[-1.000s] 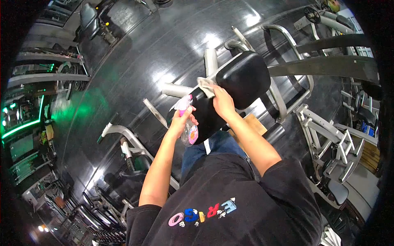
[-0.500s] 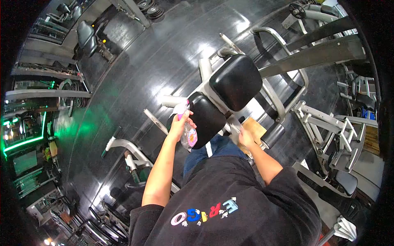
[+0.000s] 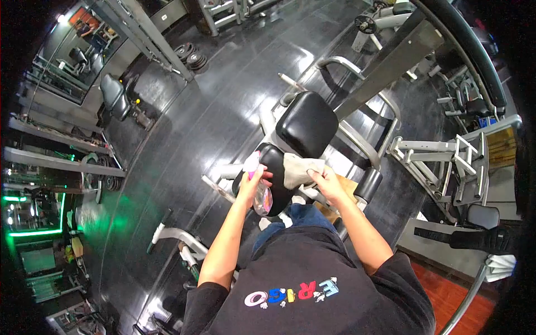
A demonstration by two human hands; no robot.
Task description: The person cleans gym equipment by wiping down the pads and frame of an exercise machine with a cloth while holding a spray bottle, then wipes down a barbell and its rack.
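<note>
The left hand (image 3: pixel 255 180) is closed around a clear spray bottle (image 3: pixel 262 200), fingers wrapped about its neck, just below the pale and pink spray head (image 3: pixel 253 162). The bottle's long axis runs nearly up and down the view, with the spray head at the far end and the base toward the person's lap; the top leans slightly to the left. Its body shows in front of the left part of a black lower pad (image 3: pixel 277 194). Whether the bottle touches that pad cannot be told, nor can the exact direction of the nozzle.

The right hand (image 3: pixel 328 184) is mostly closed, pinching the right end of a light-coloured cloth (image 3: pixel 298 169) between thumb and fingers. The cloth spreads out to the left from that grip, its longer direction running roughly side to side, and its left part overlaps the right side of the lower pad in the view. Its contact with the pad is unclear.

A black upper pad (image 3: pixel 307 124) lies just beyond the cloth, on the same metal-framed machine, tilted in the view. To the right are a black roller (image 3: pixel 369 185) and, partly hidden by the right hand and forearm, a tan board (image 3: pixel 349 186). The dark floor (image 3: pixel 223 106) extends around the machine.
</note>
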